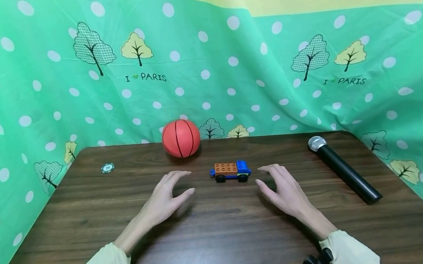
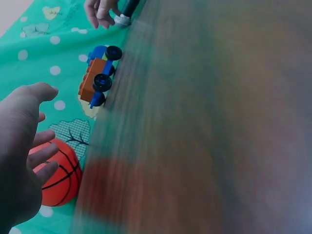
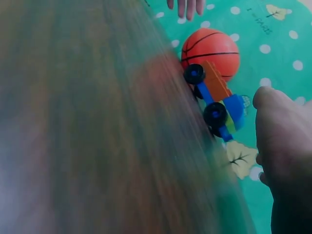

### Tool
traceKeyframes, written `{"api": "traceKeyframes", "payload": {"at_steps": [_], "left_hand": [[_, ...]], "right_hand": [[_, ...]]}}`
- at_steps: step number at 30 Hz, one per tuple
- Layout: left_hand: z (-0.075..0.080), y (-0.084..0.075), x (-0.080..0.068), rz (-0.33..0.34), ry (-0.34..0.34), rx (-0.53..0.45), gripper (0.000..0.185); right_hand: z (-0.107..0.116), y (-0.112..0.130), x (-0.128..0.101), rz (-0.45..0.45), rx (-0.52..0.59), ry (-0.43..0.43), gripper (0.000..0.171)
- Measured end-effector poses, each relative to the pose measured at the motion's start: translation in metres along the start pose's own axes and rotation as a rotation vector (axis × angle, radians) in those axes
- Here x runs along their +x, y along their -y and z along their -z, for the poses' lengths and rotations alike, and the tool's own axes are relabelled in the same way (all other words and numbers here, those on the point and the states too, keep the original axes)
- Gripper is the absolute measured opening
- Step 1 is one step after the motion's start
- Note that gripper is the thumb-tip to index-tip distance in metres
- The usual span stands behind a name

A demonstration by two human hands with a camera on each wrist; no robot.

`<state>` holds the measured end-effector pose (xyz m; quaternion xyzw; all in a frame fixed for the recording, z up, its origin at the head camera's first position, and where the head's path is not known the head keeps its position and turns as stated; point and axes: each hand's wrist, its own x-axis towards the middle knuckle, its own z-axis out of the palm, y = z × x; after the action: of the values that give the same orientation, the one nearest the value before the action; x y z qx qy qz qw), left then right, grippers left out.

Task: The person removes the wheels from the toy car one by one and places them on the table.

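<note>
A green polka-dot cloth (image 1: 222,88) hangs behind the dark wood-grain bench (image 1: 218,247). There, the orange-and-blue toy-brick truck (image 1: 227,170) stands between the left hand (image 1: 161,204) and right hand (image 1: 286,190), both loosely extended, touching nothing. A basketball (image 1: 181,138) sits behind, leftward; a microphone (image 1: 348,173) lies beyond the right hand.

Between left hand (image 1: 164,201) and right hand (image 1: 286,190) is a smooth, plastic-looking toy car (image 1: 229,170); beneath, a glossy wood-grain table (image 1: 226,241); beyond, creased cloth (image 1: 221,50).

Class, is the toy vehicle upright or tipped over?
Upright: the toy vehicle stands with wheels on the table, its orange block studded side up.
</note>
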<state>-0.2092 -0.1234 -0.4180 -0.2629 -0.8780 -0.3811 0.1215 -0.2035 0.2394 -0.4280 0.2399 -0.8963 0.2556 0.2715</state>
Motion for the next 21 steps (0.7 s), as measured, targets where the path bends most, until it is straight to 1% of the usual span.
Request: {"api": "traceKeyframes", "payload": {"at_steps": [5,9,15,21], "left_hand": [[-0.012,0.003,0.020,0.013,0.045,-0.094,0.046],[-0.023,0.005,0.032,0.013,0.086,-0.118,0.044],[-0.034,0.008,0.045,0.015,0.094,-0.132,0.042],[-0.041,0.014,0.054,0.007,0.107,-0.154,0.041]], "right_hand": [[-0.013,0.000,0.010,-0.031,0.068,0.020,0.035],[-0.019,0.001,0.013,-0.069,0.091,0.028,0.037],[-0.025,0.002,0.017,-0.094,0.109,0.048,0.040],[-0.031,-0.001,0.022,-0.096,0.141,0.085,0.047]]}}
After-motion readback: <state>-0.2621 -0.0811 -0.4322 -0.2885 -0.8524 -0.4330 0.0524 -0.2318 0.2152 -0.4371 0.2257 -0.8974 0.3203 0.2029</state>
